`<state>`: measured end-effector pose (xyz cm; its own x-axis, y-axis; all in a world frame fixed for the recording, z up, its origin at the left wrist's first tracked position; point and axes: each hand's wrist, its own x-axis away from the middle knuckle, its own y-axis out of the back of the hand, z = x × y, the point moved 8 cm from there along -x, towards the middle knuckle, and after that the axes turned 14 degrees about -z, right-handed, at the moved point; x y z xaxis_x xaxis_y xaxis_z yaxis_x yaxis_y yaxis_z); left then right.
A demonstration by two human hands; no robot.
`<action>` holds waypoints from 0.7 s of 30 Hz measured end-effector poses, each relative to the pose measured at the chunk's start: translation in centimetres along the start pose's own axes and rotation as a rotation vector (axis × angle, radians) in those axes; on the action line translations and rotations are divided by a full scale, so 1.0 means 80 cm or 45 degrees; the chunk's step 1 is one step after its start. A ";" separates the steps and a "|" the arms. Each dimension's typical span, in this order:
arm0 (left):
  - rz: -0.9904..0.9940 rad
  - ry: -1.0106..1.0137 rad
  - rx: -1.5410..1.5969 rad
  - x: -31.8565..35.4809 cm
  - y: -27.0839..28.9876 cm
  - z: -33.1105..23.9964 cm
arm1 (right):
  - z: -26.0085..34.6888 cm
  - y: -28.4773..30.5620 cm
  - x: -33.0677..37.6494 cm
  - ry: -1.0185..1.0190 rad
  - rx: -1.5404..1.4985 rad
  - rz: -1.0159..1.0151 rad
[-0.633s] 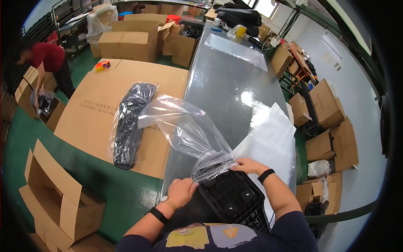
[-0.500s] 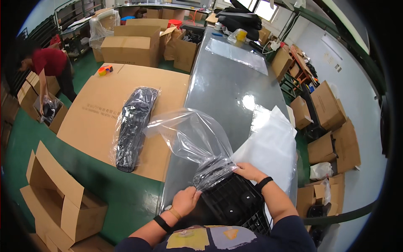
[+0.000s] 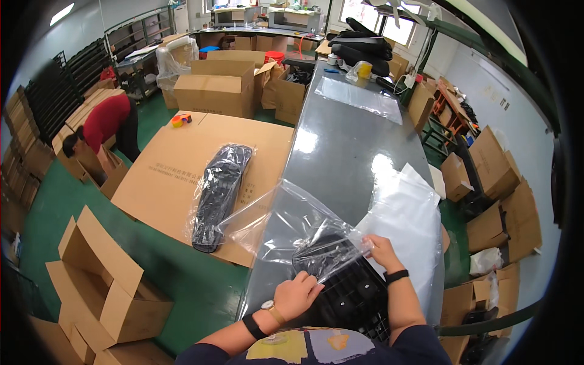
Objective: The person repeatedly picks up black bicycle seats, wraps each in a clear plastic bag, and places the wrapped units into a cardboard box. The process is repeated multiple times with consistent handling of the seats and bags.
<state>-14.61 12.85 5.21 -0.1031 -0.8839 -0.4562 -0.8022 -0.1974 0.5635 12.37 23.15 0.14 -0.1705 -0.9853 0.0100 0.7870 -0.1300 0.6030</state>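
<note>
1. Clear plastic bag: thin, glossy, crinkled film, lying on the near end of the grey table, mouth drawn over the far end of the black plastic part, loose closed end billowing away toward the left edge of the table.
2. Black plastic part: matte, ribbed, grid-like surface with small openings, flat on the table just before the body, far end already under the film, near end bare.
3. Left hand: fingers curled, pinching the bag's edge against the left side of the part; wristwatch and dark band at the wrist.
4. Right hand: fingers closed on the bag's rim at the right far corner of the part; black band at the wrist.
5. Stack of flat bags: smooth, milky-clear sheets, touching the right side of the part, spread over the table's right edge.
6. Grey table: long, smooth, shiny, with bright reflections of light.
7. Cardboard sheet: broad, flat, brown, matte, left of the table; on it a bagged black part, long and narrow, wrapped in wrinkled film.
8. Open cardboard boxes on the green floor, lower left.
9. Person in a red top, bent over boxes, far left, well apart.
</note>
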 end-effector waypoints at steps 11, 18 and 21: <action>0.056 -0.285 -0.071 0.027 -0.011 -0.048 | -0.161 0.176 0.279 -0.665 -0.208 -0.212; 0.242 -0.040 0.015 0.033 -0.047 -0.055 | -0.237 0.154 0.550 -1.350 -0.724 -0.133; 0.258 -0.028 -0.057 0.033 -0.055 -0.059 | -0.211 0.113 0.568 -1.409 -0.865 0.011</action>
<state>-8.59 9.42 4.76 -0.2732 -0.8980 -0.3450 -0.7370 -0.0351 0.6750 21.72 -24.68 -7.44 -0.3038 -0.4149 0.8576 0.8763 -0.4750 0.0806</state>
